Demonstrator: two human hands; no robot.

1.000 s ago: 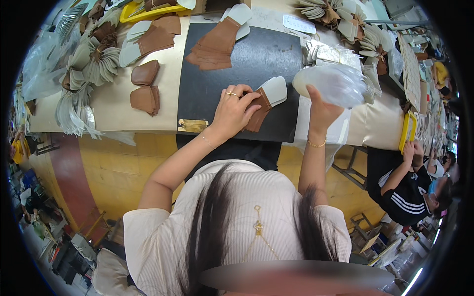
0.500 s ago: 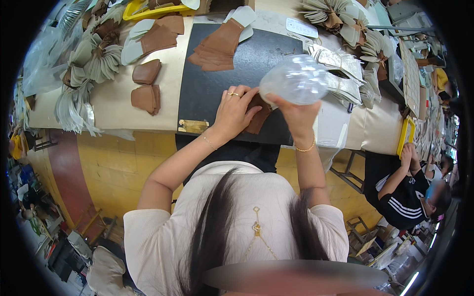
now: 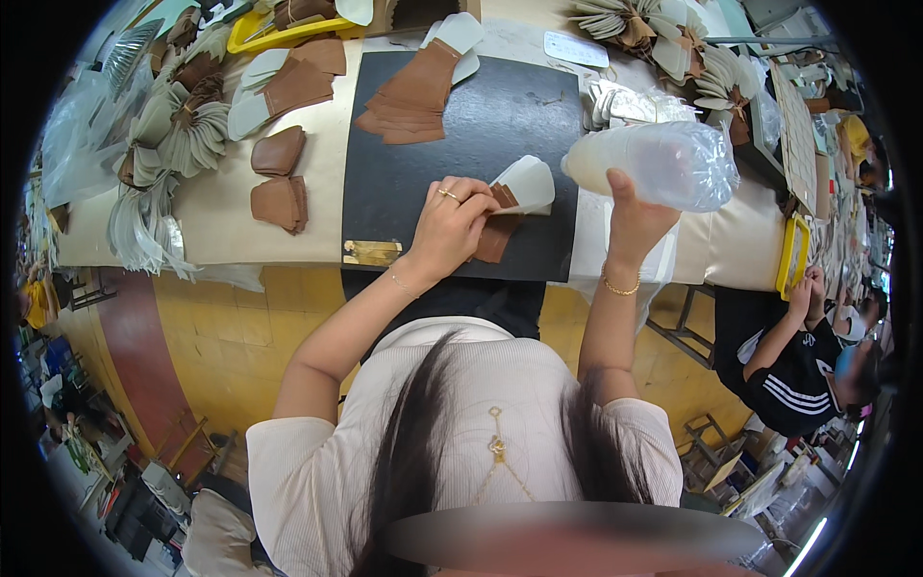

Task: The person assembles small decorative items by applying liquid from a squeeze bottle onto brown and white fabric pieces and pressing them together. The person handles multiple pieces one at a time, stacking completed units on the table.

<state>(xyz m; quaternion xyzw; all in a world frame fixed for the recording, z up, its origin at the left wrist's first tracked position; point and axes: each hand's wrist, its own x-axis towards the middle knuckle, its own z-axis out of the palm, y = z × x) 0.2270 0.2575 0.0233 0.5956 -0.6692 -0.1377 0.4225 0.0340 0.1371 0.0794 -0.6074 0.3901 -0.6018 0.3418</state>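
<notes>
Brown pieces [image 3: 494,240] with pale tabs [image 3: 527,183] lie on the black mat [image 3: 519,106], pinched in the left hand [image 3: 448,223]; the right hand [image 3: 642,223] grips a translucent bottle [image 3: 654,165]. Should the pinch slacken, the pieces could slide askew.

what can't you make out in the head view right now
- Head view: left edges of the brown pieces, covered by the left hand.
- Head view: most fingers of the right hand, hidden behind the plastic bottle.
- Head view: far side of the yellow tray, cut off by the top edge.
- Head view: marks on the white card, too small to read.
</notes>
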